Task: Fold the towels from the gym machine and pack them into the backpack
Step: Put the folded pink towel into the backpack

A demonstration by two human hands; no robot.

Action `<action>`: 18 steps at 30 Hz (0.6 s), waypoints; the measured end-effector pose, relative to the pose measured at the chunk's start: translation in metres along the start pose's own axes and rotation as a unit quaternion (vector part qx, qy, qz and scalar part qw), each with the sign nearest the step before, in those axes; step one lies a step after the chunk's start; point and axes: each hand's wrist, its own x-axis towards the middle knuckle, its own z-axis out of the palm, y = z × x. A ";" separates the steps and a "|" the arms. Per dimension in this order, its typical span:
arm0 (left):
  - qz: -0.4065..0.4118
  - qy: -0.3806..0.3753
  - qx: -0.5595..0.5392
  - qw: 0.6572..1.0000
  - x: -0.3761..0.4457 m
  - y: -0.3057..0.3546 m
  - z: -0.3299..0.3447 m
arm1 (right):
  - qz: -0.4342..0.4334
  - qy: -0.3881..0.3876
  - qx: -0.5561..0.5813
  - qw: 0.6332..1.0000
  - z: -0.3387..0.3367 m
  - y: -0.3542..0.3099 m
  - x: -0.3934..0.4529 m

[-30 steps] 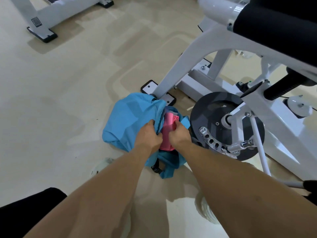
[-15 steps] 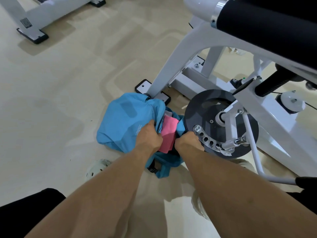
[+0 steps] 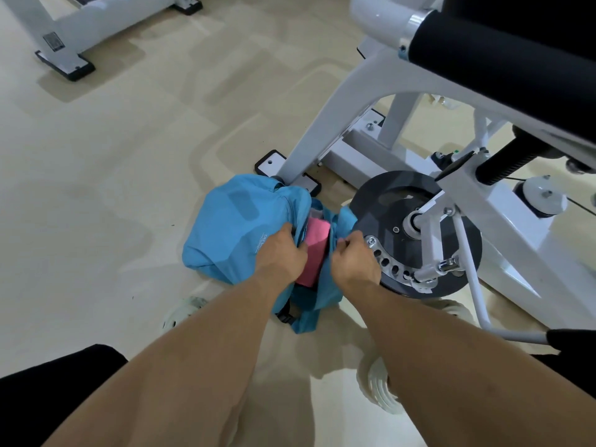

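A blue backpack (image 3: pixel 238 227) lies on the floor beside the white gym machine (image 3: pixel 364 101). Its top opening gapes, and a folded pink towel (image 3: pixel 314 250) sits inside it, partly hidden by the fabric and by my hands. My left hand (image 3: pixel 280 253) grips the left edge of the opening. My right hand (image 3: pixel 354 259) pinches the right edge of the opening, just in front of the dark weight disc (image 3: pixel 416 233). No other towel is in view.
The machine's white frame and black padded bar (image 3: pixel 503 62) overhang on the right. A second white machine base (image 3: pixel 64 37) stands at the top left. My white shoes (image 3: pixel 183 312) rest on the beige floor near the bag.
My right hand has left the pink towel and taken the right edge of the backpack opening. The towel sits lower inside the bag. My left hand keeps its grip.
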 end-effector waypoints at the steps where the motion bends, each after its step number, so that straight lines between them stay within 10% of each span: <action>1: -0.004 0.000 -0.002 1.000 0.000 0.002 -0.001 | -0.014 0.025 0.029 0.999 -0.003 0.000 -0.001; 12: 0.053 0.081 0.038 0.995 -0.007 0.030 0.003 | 0.059 0.214 0.196 0.955 -0.060 0.017 0.008; 18: 0.080 0.060 -0.002 0.995 -0.012 0.030 0.009 | 0.178 0.185 0.243 0.936 -0.068 0.022 0.019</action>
